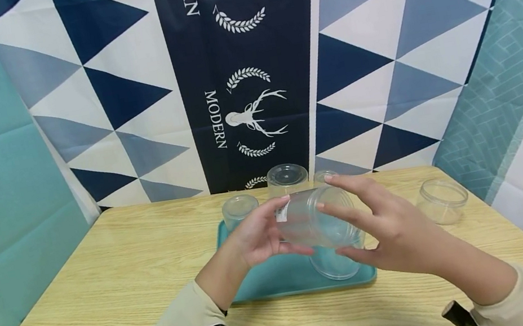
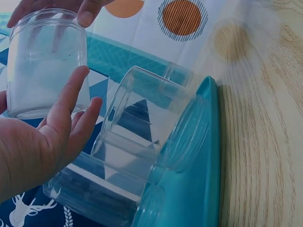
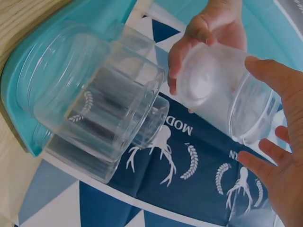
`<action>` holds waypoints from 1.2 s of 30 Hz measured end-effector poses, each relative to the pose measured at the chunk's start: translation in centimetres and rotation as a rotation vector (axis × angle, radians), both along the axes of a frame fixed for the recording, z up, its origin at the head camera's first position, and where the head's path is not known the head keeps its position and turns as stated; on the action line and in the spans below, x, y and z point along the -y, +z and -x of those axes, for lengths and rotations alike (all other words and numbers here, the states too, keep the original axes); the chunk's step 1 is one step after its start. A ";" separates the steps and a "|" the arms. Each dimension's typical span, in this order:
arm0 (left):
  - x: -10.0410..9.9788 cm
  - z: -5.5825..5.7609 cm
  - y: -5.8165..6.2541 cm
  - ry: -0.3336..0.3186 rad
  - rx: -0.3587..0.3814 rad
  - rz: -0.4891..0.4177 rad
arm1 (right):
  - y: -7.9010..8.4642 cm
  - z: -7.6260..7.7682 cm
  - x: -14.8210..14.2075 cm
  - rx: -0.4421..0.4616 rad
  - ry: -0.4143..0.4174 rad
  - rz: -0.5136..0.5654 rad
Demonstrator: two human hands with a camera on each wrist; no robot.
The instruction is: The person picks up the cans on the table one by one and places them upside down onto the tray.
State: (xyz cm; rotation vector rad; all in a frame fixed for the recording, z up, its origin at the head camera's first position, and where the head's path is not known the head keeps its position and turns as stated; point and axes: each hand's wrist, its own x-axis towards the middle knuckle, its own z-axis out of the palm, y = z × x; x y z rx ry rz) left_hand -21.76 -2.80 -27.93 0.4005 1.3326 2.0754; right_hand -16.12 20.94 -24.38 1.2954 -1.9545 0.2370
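A clear plastic jar (image 1: 302,225) with a small white label lies tilted on its side in the air, above a teal tray (image 1: 279,277). My left hand (image 1: 265,233) holds it by the base end, fingers and thumb around it. At the jar's mouth end is my right hand (image 1: 379,224), its fingers spread around the rim. In the right wrist view the right thumb (image 3: 274,73) overlaps the jar's neck, while the other fingers stand apart from it; whether the thumb touches is hard to tell. The jar's mouth looks uncovered.
Several clear jars stand upside down on the tray, among them a front-right jar (image 1: 336,265), a back jar (image 1: 286,173) and a left jar (image 1: 239,206). A short, wide clear jar (image 1: 443,201) sits on the wooden table (image 1: 109,301) at right. Patterned cloth (image 1: 247,74) hangs behind.
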 end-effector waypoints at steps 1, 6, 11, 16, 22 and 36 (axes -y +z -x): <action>0.1 0.0 0.0 0.003 0.003 0.000 | 0.0 0.0 -0.1 0.004 -0.002 0.003; 0.7 -0.1 -0.1 0.007 0.009 0.004 | -0.1 0.0 -0.7 0.012 -0.014 0.025; 1.3 -0.1 -0.2 0.035 0.013 0.000 | -0.5 0.1 -1.2 0.041 -0.011 0.066; 2.2 -0.2 -0.4 0.075 0.017 -0.015 | -1.1 0.6 -2.0 0.051 -0.018 0.114; 3.2 -0.3 -0.6 0.088 0.003 -0.031 | -2.0 1.3 -3.5 0.107 -0.050 0.128; 5.6 -0.4 -0.4 0.101 -0.051 0.023 | -3.9 2.9 -5.1 0.131 -0.147 0.189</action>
